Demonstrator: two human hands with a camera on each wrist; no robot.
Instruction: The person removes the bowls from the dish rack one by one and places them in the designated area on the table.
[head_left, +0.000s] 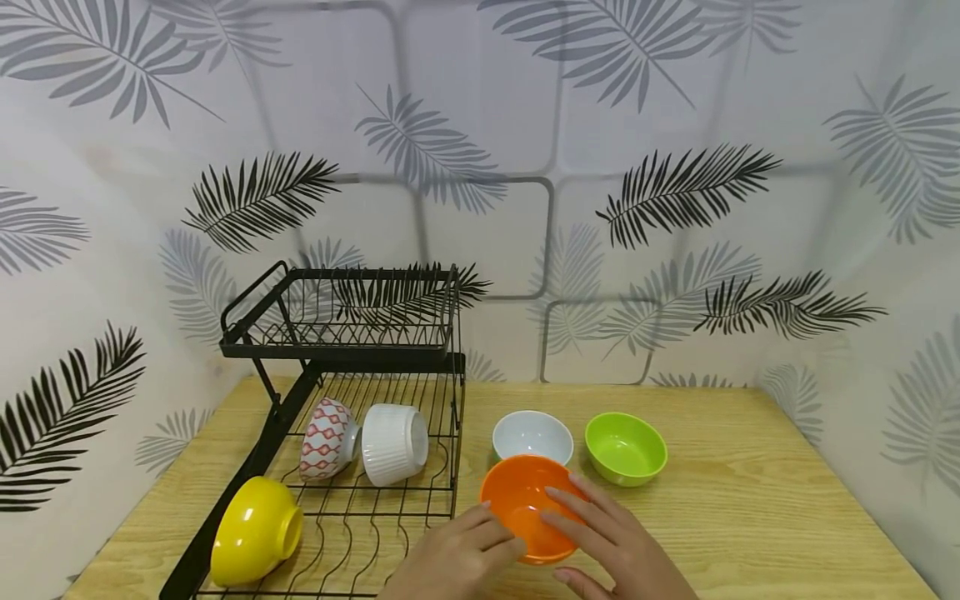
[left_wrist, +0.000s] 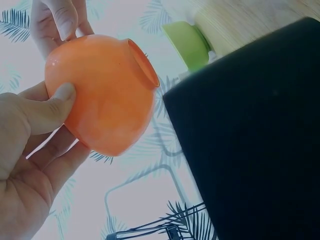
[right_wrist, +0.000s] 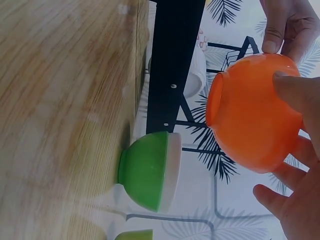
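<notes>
Both hands hold an orange bowl raised in front of the body, its hollow facing the head camera. The left hand grips its left rim; in the left wrist view, the thumb lies on the outer wall with fingers behind. On the opposite side, the right hand holds the rim, several fingers spread over the inside. From the right wrist, its thumb shows against the bowl's outside. Behind the orange bowl stands a white bowl, nested in a green bowl. Right of these sits a lime-green bowl.
A black two-tier dish rack stands at the left of the wooden table. On its lower tier, a yellow bowl, a red-patterned bowl and a white ribbed bowl lie on their sides. A leaf-printed backdrop rises behind.
</notes>
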